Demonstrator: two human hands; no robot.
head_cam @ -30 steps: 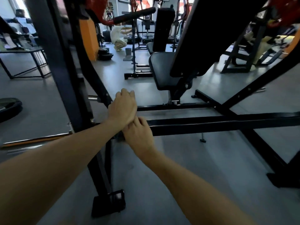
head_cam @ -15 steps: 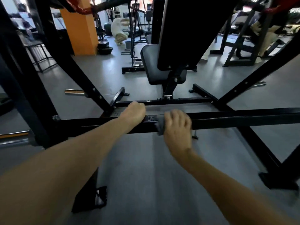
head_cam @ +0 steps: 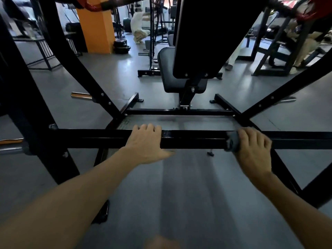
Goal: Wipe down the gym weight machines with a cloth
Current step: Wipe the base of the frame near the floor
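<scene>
Weight machine frame point(head_cam: 59, 97): black steel, diagonal struts left and right, padded seat point(head_cam: 167, 69) and back pad beyond the centre, grey floor point(head_cam: 179, 194) below

Horizontal crossbar point(head_cam: 194, 139): nearest member, long axis running left–right across the view, both hands on it

Left hand point(head_cam: 145, 141): over the bar left of centre, fingers curled across the top edge, thumb hanging below the front face; holds the bar only, no cloth seen under it. Judged as a brace

Right hand point(head_cam: 251, 146): over the bar well to the right of the left hand, fingers wrapped over the top and gripping the cloth against the steel

Cloth point(head_cam: 231, 141): small, grey, bunched; only the portion sticking out on the left side of the right hand shows, motion-blurred, touching the bar's front face

Key relation: unwiped length lies along the bar's axis to the right of the cloth hand, toward the junction with the right diagonal strut point(head_cam: 280, 97). Right hand is the nearer one, so the stroke would be a slide rightward along the bar
</scene>
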